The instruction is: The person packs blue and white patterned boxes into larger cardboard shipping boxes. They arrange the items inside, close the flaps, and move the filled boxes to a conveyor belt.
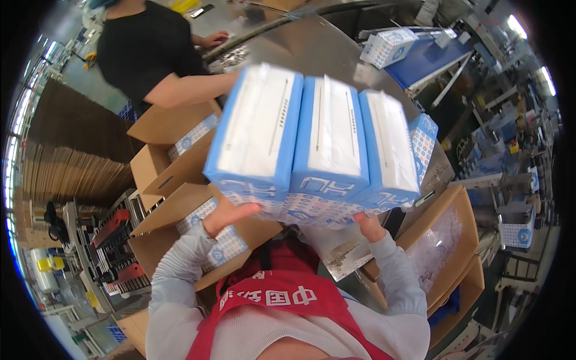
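A bundle of blue-and-white tissue packs [329, 129] is lifted in front of me. Three stand side by side with their white faces up, above a patterned lower part. My left hand [227, 215] grips the bundle's near left corner, thumb laid along its side. At the near right corner, my right hand [369, 227] holds on; most of its fingers are hidden beneath. Another patterned pack [423, 135] shows just past the bundle's right side. Below my left hand, an open carton [157, 255] has patterned packs [227, 246] in it.
Beyond stands a second open carton [147, 171]. A co-worker in black [147, 51] reaches in from the upper left. A metal table [294, 51] and blue conveyor belt [429, 63] lie ahead. Flat cardboard [72, 162] is stacked left; a carton with clear film [465, 201] stands right.
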`<state>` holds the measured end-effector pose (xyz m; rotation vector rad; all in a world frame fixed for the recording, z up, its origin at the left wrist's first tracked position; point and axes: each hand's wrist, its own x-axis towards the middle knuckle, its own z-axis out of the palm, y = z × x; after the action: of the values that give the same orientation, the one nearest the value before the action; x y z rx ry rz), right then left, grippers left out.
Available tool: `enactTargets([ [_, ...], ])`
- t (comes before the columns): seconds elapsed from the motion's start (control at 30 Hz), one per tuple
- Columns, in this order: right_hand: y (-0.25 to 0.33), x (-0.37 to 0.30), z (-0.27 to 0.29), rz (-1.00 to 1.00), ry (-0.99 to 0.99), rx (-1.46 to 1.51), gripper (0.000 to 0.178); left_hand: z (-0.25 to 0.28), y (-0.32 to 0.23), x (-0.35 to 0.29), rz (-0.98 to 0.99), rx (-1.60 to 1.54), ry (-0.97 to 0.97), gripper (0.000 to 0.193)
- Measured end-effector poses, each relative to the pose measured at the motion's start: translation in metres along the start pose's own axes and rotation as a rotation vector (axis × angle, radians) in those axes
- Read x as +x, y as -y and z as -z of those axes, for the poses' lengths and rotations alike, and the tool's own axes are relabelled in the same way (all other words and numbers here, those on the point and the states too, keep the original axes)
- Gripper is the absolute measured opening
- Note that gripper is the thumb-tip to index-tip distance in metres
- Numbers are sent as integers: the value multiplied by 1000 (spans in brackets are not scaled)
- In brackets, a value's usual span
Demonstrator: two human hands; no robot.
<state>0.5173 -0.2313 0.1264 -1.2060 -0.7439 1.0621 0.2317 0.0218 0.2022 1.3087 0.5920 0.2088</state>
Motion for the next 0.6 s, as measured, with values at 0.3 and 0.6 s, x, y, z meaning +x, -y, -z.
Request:
enactTargets([
  [0.3, -9, -30, -194, -159, 1229, -191, 45, 181, -66, -263, 32, 321, -193, 73],
  [0.6, -47, 10, -314, 276, 392, -1029, 49, 163, 156, -296, -148, 1384, -465, 69],
])
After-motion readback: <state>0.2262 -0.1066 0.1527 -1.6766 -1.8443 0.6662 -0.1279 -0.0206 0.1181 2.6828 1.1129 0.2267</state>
